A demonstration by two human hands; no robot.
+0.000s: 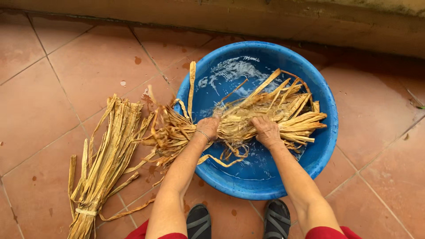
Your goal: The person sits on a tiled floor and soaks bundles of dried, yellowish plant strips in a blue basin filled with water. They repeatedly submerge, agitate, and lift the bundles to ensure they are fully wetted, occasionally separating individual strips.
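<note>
Leaves (248, 119), dried and strap-like, lie as one bundle across a blue basin (330, 128) of water, long axis running left to right, one end trailing over the left rim onto the tiled floor (53, 79). Farther left, a second, tied bundle (106, 163) lies on the tiles, well apart. Left hand (208, 127) is closed around the bundle at the rim. Right hand (267, 130) is closed on its middle, over the water.

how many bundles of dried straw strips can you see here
2. One tied bundle lies on the tiled floor left of the blue basin. The other bundle is gripped by both hands across the basin's water. None seem hidden.
</note>
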